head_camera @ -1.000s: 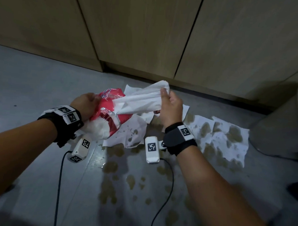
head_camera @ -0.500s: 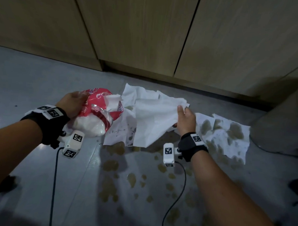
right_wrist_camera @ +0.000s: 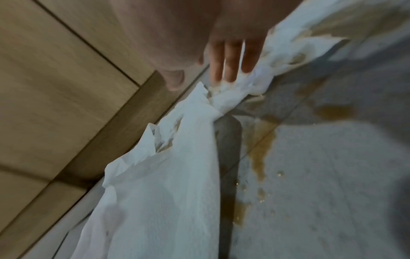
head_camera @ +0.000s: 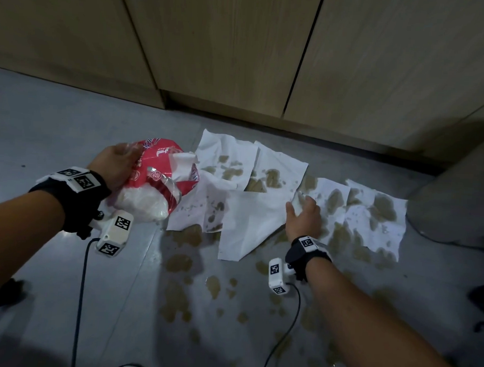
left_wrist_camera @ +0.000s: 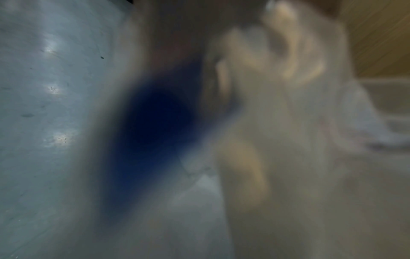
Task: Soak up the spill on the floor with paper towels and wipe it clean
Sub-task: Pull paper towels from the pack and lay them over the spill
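Brown spill puddles (head_camera: 177,263) dot the grey floor (head_camera: 57,125), and show in the right wrist view as spill streaks (right_wrist_camera: 259,152). Stained paper towels (head_camera: 372,216) and more stained sheets (head_camera: 228,163) lie flat over the far part of the spill. A clean white towel (head_camera: 250,225) lies in the middle. My right hand (head_camera: 303,213) rests on its right corner; the right wrist view shows my straight fingers (right_wrist_camera: 224,70) touching the bunched towel (right_wrist_camera: 230,94). My left hand (head_camera: 116,166) grips a red-and-white pack of paper towels (head_camera: 157,185), held just above the floor. The left wrist view is blurred.
Wooden cabinet doors (head_camera: 240,58) close off the far side, with a dark kick strip below. A grey bin (head_camera: 456,198) stands at the right. Dark shoes (head_camera: 482,299) sit at the right edge. Wrist cables trail over the near floor (head_camera: 80,301).
My right hand pulled a clean towel out of the pack, carried it down and to the right, and laid it on the floor. My left hand drew the pack leftward.
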Available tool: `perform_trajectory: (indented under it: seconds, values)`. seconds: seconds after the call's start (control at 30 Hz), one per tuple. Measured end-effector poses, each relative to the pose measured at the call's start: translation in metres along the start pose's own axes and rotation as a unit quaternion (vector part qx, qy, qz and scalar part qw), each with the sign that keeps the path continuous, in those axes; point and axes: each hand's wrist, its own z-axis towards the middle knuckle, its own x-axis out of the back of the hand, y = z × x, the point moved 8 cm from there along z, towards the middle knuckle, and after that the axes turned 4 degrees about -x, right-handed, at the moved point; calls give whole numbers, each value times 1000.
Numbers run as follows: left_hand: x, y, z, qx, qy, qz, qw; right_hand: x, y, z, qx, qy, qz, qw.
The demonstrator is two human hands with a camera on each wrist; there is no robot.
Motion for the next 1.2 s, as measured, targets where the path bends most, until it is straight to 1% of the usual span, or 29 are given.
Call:
perform_trajectory:
  seconds: [0.03, 0.07, 0.1, 0.17, 0.23, 0.27, 0.33, 0.4, 0.47, 0.57, 0.63, 0.7, 0.73, 0.8, 0.93, 0.97, 1.03, 1.1, 1.17, 1.2]
  values:
    - [-1, 0, -1, 2, 0, 0, 1000, 8, -9, -4, 34, 37, -52, 997]
    - [-2, 0, -1, 3, -2, -3, 1000, 9, -22, -11, 81, 47, -98, 991]
    - [-4, 2, -1, 5, -5, -5, 1000, 0, -34, -19, 135, 26, -141, 980]
    - [-9, 7, -3, 3, -7, -5, 1000, -31, -53, -43, 228, -55, -229, 945]
    - [-13, 12, -3, -2, -7, -7, 1000, -68, -58, -66, 288, -129, -287, 905]
    - [-15, 13, -3, -3, -10, -10, 1000, -82, -56, -75, 298, -160, -307, 890]
    - [-17, 13, -4, -3, -18, -3, 1000, -105, -42, -84, 289, -205, -339, 872]
    - [-19, 10, -6, 0, -21, 7, 1000, -118, -26, -87, 258, -242, -358, 864]
    - [-19, 7, -7, -2, -18, -6, 1000, -120, -19, -90, 246, -256, -362, 862]
    - [-17, 3, -8, -1, -19, -20, 1000, -105, -25, -94, 267, -212, -353, 871]
    - [-13, 1, -6, -2, -15, -25, 1000, -93, -32, -94, 293, -167, -375, 863]
    - [-12, 1, -3, -5, -11, -31, 999, -82, -38, -92, 317, -131, -418, 841]
    - [-12, 2, -2, -7, -10, -37, 999, -78, -39, -91, 322, -130, -440, 828]
    - [-15, 4, 0, -11, -16, -41, 999, -76, -37, -90, 331, -150, -488, 794]
    - [-21, 9, 1, -10, -24, -41, 999, -79, -37, -97, 398, -182, -554, 709]
    - [-23, 10, 0, -7, -27, -45, 999, -78, -37, -99, 407, -186, -567, 692]
    - [-26, 13, -1, -7, -32, -53, 998, -75, -36, -100, 399, -194, -597, 668]
    - [-28, 14, -1, -9, -35, -52, 998, -70, -35, -100, 374, -206, -622, 657]
    - [-28, 13, -2, -5, -39, -45, 998, -65, -41, -100, 361, -205, -623, 663]
    - [-29, 12, -1, -2, -41, -46, 998, -65, -46, -100, 360, -199, -613, 674]
